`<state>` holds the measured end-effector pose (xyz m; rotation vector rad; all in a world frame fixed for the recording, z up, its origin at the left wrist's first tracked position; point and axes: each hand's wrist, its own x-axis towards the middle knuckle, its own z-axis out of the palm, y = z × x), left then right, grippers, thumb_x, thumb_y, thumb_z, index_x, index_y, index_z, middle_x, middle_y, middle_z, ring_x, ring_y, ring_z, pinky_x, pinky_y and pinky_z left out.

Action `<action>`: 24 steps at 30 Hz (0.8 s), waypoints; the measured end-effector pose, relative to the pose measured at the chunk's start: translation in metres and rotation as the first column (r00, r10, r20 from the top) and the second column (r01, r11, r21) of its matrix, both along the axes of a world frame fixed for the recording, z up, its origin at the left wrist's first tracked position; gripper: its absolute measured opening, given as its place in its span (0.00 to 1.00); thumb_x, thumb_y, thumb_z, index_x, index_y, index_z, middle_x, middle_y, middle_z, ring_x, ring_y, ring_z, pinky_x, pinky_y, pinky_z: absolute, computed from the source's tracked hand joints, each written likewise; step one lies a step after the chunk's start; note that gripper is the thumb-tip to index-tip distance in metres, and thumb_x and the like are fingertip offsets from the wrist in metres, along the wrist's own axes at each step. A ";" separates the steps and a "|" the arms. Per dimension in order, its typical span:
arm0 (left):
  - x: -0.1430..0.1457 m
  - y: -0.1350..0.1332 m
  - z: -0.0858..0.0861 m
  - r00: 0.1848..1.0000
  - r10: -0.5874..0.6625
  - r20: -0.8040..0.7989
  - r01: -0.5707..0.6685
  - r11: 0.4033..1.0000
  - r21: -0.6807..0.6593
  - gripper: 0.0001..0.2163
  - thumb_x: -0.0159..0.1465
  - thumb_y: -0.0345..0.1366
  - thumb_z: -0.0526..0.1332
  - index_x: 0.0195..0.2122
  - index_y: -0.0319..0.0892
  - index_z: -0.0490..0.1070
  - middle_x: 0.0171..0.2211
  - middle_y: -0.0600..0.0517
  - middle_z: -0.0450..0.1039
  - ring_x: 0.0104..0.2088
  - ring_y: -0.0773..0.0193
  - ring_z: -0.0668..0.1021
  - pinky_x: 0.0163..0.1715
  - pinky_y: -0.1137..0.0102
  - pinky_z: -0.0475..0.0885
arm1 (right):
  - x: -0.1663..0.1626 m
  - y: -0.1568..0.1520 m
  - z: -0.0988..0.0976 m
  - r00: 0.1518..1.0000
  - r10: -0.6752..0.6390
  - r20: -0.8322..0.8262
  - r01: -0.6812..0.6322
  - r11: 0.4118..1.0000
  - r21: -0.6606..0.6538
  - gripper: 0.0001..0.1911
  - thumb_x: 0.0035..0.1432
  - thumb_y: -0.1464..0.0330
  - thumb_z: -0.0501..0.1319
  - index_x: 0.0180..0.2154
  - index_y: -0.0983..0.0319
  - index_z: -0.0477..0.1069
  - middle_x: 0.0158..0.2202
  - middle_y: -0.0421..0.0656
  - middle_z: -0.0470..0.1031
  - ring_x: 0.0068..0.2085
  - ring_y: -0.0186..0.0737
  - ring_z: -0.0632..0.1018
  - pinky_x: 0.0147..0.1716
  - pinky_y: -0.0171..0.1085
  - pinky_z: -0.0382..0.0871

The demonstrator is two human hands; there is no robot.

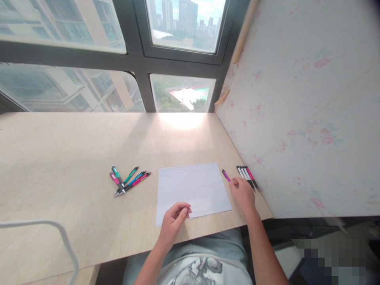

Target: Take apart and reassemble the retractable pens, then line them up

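Note:
My right hand (242, 194) is at the right side of the table, its fingers closed on the lower end of a purple pen (226, 175) that sticks out to the upper left. Just beyond that hand, several pens (246, 174), white-barrelled and pink, lie side by side along the wall; the hand partly covers them. My left hand (175, 217) rests at the lower edge of a white sheet of paper (192, 190), fingers curled together with nothing visible in them. Small rows of writing run along the top of the sheet.
Left of the paper, several pens (127, 182) in pink, green and blue lie in a loose crossing pile. A white curved tube (63, 233) stands at the lower left. The wooden tabletop (74, 146) meets a window at the back and a floral-papered wall (297, 118) at the right.

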<state>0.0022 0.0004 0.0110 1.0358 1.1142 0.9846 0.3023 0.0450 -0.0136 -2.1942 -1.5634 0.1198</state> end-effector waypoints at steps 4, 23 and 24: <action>0.000 0.000 0.000 1.000 -0.004 0.003 0.004 1.000 -0.002 0.09 0.61 0.41 0.62 0.36 0.41 0.75 0.30 0.49 0.76 0.29 0.63 0.73 0.32 0.70 0.68 | -0.005 -0.001 0.005 0.999 0.007 0.037 -0.005 0.999 -0.052 0.08 0.58 0.66 0.57 0.32 0.60 0.73 0.34 0.43 0.76 0.37 0.41 0.73 0.34 0.35 0.59; -0.001 0.000 -0.001 1.000 -0.018 0.005 0.018 1.000 -0.006 0.09 0.62 0.41 0.61 0.37 0.41 0.74 0.30 0.49 0.76 0.29 0.63 0.73 0.32 0.69 0.67 | 0.008 0.005 0.025 0.924 -0.253 0.288 0.295 0.949 -0.114 0.11 0.62 0.65 0.54 0.38 0.61 0.74 0.38 0.47 0.75 0.41 0.46 0.70 0.28 0.38 0.53; -0.001 0.001 -0.001 1.000 -0.018 0.007 0.018 1.000 -0.007 0.09 0.62 0.41 0.61 0.37 0.41 0.74 0.30 0.49 0.76 0.29 0.63 0.73 0.32 0.69 0.67 | 0.009 0.005 0.024 0.924 -0.258 0.283 0.297 0.949 -0.104 0.11 0.62 0.65 0.54 0.38 0.61 0.74 0.38 0.47 0.75 0.41 0.46 0.70 0.28 0.38 0.53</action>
